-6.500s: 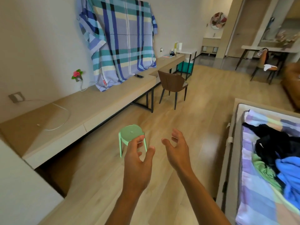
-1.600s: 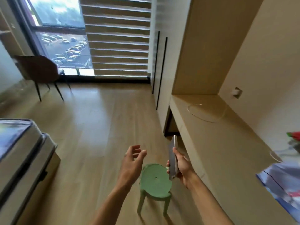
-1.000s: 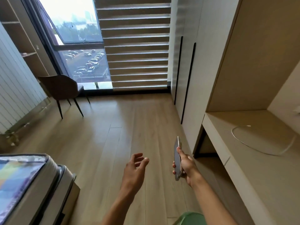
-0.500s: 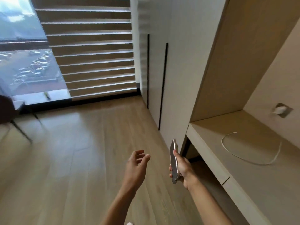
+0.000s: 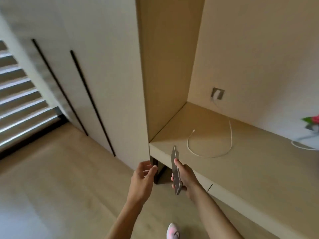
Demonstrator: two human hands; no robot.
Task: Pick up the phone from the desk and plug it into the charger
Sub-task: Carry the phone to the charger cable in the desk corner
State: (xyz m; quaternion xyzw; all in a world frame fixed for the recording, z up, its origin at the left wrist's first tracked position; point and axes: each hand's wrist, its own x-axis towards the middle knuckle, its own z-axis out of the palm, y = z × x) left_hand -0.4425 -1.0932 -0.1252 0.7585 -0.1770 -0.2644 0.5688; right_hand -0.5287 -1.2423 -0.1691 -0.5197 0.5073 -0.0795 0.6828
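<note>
My right hand (image 5: 185,176) grips a slim grey phone (image 5: 175,169), held edge-on and upright just in front of the desk's left front corner. A white charger cable (image 5: 230,135) lies in a loop on the beige desk (image 5: 259,166); its free plug end (image 5: 193,131) rests near the corner and the other end runs up to a wall socket (image 5: 217,93). My left hand (image 5: 143,178) hovers empty beside the phone, fingers loosely curled, over the floor.
A tall beige side panel (image 5: 165,66) and white wardrobe doors (image 5: 86,75) stand left of the desk. A pink flower decoration (image 5: 313,121) sits at the right edge. Window blinds (image 5: 19,100) show far left. A pink shoe (image 5: 172,232) is on the wooden floor.
The view has swung right and closer to the desk. My right hand has carried the phone up to the desk's corner, near the cable. The left hand stays beside it, empty.
</note>
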